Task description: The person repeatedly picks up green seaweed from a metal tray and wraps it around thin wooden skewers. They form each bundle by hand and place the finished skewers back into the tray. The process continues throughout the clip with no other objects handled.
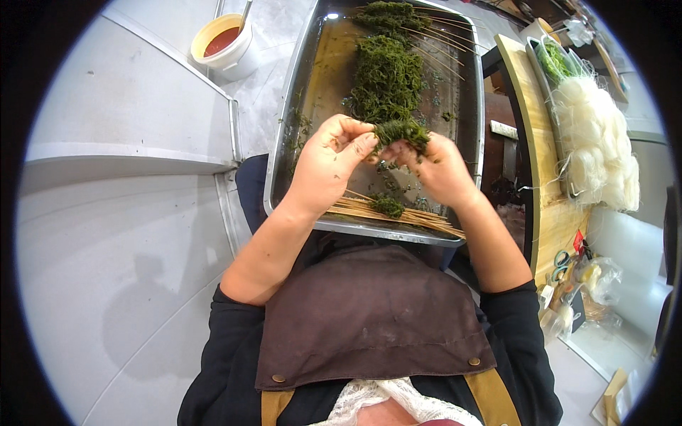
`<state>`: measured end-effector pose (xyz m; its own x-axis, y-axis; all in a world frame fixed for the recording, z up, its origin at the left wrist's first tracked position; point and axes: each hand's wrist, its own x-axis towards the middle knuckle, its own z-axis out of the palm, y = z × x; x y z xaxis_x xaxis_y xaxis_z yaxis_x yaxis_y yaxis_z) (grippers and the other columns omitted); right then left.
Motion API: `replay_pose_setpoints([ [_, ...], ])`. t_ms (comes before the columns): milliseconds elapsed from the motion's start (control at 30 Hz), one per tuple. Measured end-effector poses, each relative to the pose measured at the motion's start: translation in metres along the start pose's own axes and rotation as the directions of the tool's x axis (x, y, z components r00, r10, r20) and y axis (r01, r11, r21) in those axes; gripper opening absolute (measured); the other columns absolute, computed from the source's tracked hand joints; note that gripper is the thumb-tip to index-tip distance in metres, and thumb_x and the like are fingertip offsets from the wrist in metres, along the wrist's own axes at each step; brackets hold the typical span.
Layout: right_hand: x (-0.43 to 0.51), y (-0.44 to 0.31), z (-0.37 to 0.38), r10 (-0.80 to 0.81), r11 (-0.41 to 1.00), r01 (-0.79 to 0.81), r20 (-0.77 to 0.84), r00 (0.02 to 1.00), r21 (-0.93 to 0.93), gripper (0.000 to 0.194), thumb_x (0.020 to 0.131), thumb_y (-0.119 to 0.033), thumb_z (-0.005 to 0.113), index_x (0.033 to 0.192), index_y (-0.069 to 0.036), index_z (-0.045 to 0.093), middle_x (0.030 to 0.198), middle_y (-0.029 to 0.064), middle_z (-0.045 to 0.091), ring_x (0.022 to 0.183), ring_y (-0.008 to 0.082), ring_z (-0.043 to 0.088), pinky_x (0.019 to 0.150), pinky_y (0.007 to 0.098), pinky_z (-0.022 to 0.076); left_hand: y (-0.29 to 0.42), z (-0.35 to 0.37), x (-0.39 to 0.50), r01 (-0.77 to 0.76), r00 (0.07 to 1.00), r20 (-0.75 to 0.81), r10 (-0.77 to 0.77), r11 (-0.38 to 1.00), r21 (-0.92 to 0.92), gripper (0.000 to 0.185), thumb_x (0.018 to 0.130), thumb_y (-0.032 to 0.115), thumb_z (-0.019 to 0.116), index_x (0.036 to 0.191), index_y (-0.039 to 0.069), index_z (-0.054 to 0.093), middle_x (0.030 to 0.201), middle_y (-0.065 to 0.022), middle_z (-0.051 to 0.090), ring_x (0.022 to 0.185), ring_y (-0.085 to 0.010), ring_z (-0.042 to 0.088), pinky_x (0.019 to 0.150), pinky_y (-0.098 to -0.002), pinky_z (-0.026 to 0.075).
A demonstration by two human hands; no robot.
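Note:
Between my left hand [335,160] and my right hand [439,168] is a clump of dark green, stringy seaweed-like strands [399,133]. The left thumb and fingers pinch its left end; the right fingers curl around its right end and underside. Both hands are above a metal tray [287,80] with wet residue. Beyond them lies a larger heap of the same strands [389,74]. At the tray's far end, thin wooden skewers [442,45] carry more of it. Along the near edge lie bare skewers [351,209] with a small green tuft [388,206] on top.
A white bucket [234,64] of reddish contents with a handle sticking out stands at the far left. On the right, a wooden table [549,154] bears white bundled noodle-like strands [591,138], green vegetables [554,61], scissors [560,263] and plastic bags [605,277]. A pale cabinet [133,96] stands to the left.

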<state>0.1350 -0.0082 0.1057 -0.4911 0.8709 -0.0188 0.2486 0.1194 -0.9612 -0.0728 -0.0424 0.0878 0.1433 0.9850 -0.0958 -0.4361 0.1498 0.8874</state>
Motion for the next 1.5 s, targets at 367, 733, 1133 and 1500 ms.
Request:
replay_pose_setpoints([
  [367,0.011,-0.029,-0.016,-0.102,0.774,0.185,0.169,0.98,-0.606,0.017,0.094,-0.024,0.074,0.098,-0.007,0.075,0.084,0.016,0.072,0.083,0.0359,0.07,0.077,0.0457,0.0559,0.006,0.0,0.001,-0.264,0.95,0.112,0.29,0.563,0.783,0.013,0.098,0.006,0.069,0.108,-0.001,0.066,0.095,-0.012,0.067,0.08,-0.0175,0.064,0.074,-0.0307,0.053],
  [733,0.017,-0.01,-0.034,0.189,0.977,-0.209,0.274,0.943,0.043,0.024,0.097,-0.029,0.077,0.096,-0.005,0.072,0.092,-0.0038,0.068,0.088,0.0085,0.059,0.082,0.0268,0.0482,0.008,-0.013,-0.004,0.104,0.937,0.31,-0.16,0.976,0.189,0.016,0.103,0.007,0.066,0.117,0.002,0.061,0.109,0.0013,0.06,0.097,-0.0056,0.056,0.086,-0.023,0.048],
  [1133,0.003,0.028,-0.011,0.188,0.964,-0.174,-0.053,0.981,0.203,0.023,0.1,-0.016,0.071,0.118,-0.002,0.069,0.111,0.0017,0.071,0.105,0.0107,0.063,0.094,0.0288,0.0507,0.002,0.0,-0.008,-0.028,0.999,0.02,0.028,1.0,0.007,0.018,0.101,0.002,0.066,0.118,0.002,0.072,0.113,-0.0018,0.071,0.097,-0.0083,0.063,0.087,-0.0252,0.052],
  [1500,-0.006,0.008,0.021,0.458,0.56,-0.145,-0.159,0.875,0.816,0.011,0.1,-0.009,0.071,0.106,-0.011,0.062,0.096,-0.0005,0.068,0.085,0.011,0.066,0.076,0.0265,0.0536,-0.016,0.017,-0.002,-0.543,0.738,0.238,0.632,0.346,0.765,0.019,0.084,0.0,0.079,0.101,0.002,0.072,0.104,-0.0115,0.07,0.091,-0.0324,0.066,0.085,-0.0388,0.053],
])
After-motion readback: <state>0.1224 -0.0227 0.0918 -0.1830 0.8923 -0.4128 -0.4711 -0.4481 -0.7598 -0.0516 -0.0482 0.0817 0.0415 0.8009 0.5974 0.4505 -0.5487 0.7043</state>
